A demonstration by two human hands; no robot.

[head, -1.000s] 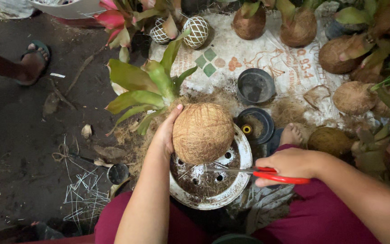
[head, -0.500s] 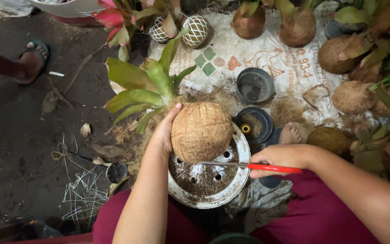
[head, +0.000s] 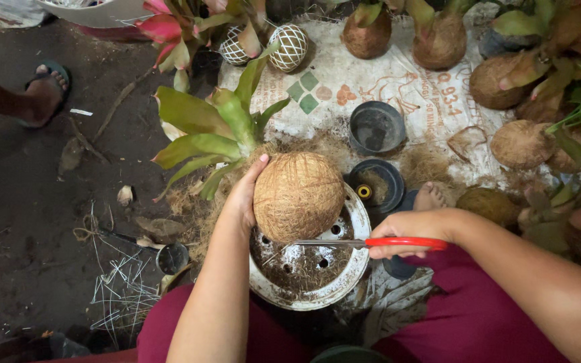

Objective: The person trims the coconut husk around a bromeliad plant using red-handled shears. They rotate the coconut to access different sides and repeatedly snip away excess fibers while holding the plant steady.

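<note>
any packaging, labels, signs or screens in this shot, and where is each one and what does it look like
Printed sack: spread flat on the ground under the pots and fibre balls, beyond the left hand; off-white, with green diamond shapes, a brown line drawing and dark lettering.
No separate labels, signs or screens show.
</note>
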